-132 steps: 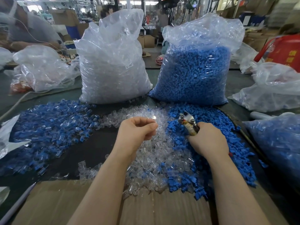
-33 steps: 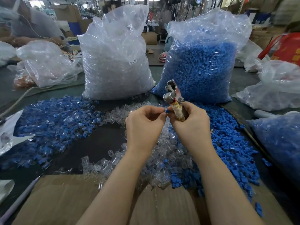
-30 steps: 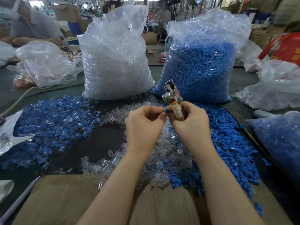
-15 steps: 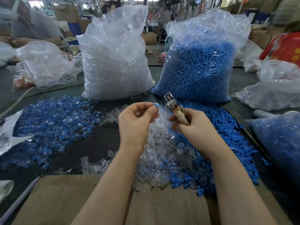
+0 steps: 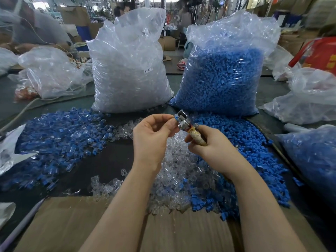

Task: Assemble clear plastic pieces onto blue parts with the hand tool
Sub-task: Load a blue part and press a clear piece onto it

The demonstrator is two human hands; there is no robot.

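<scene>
Blue part [image 5: 175, 117] pinched in left hand [image 5: 151, 137] meets the tool [image 5: 189, 129] head, right hand [image 5: 209, 144] gripping the handle, likely to press a joint.

Cardboard [image 5: 69, 224]: a brown sheet across the near edge of the dark table [image 5: 105, 160].
Rod [image 5: 20, 226]: pale, slanting beside the cardboard's left edge.
Crumpled bags [image 5: 52, 71]: clear, slack, far left on the table, with something orange showing low inside.
Cable [image 5: 20, 110]: pale, curving across the table's left side.
Red bucket [image 5: 320, 51]: far right, yellow lettering on its side.
More bags [image 5: 312, 95]: clear, rumpled, below the bucket.
Seated person [image 5: 34, 30]: blurred, grey top, at the far left.
Boxes [image 5: 169, 43]: brown cartons on the floor beyond the table.
Label [image 5: 148, 70]: white, reads "SJ-017".
</scene>
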